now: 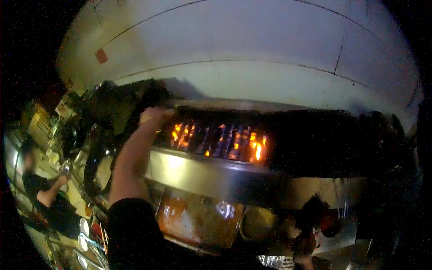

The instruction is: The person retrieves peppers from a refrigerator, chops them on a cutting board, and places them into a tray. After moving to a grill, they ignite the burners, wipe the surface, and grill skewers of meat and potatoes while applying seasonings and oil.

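The lit grill (216, 140) lies in the middle of the view, behind a steel ledge (202, 175), with orange flames between dark bars, brightest at its right end. Its long axis runs left to right across the view, dropping slightly rightward; one long side faces the person, and the bars run roughly away from them. The left hand (154, 115) is beyond the ledge, just beside the grill's left end, its fingers towards the dark area behind. It looks partly curled, but whether it grips anything I cannot tell. This seems to be a reach over the heat, and such a position calls for keeping the bare forearm (132, 166) off the flames and ledge. At lower right, a dim skin-toned patch (306, 262) may be the right hand; its state cannot be told. Below the ledge is a stained brownish panel (193, 218); far left, another person (45, 191) in dark clothing; above, a pale, seamed surface (252, 36).
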The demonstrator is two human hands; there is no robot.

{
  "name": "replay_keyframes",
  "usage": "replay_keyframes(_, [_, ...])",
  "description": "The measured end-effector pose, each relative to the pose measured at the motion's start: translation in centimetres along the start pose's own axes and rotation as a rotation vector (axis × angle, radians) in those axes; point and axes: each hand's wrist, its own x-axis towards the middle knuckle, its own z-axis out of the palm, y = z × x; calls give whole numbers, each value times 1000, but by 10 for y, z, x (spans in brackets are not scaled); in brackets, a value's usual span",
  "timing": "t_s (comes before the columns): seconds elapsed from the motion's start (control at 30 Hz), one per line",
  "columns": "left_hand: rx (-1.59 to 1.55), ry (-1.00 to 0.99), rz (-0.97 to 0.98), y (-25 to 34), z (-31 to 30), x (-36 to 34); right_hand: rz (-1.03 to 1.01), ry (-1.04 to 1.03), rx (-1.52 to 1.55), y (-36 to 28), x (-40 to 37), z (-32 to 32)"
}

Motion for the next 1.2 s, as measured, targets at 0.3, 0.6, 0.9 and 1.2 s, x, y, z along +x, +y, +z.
replay_keyframes(0.3, [-22, 200, 1002, 228, 18, 36, -37, -57, -49, -28, 23, 37])
replay_keyframes(0.6, [489, -212, -61, 1, -25, 106, -37, -107, -58, -36, 45, 65])
replay_keyframes(0.9, [56, 333, 1110, 107, 43, 14, -28, -122, -48, -38, 32, 64])
replay_keyframes(1.2, [273, 10, 219, -45, -22, -38, -32, -111, 29, -29, 21, 33])
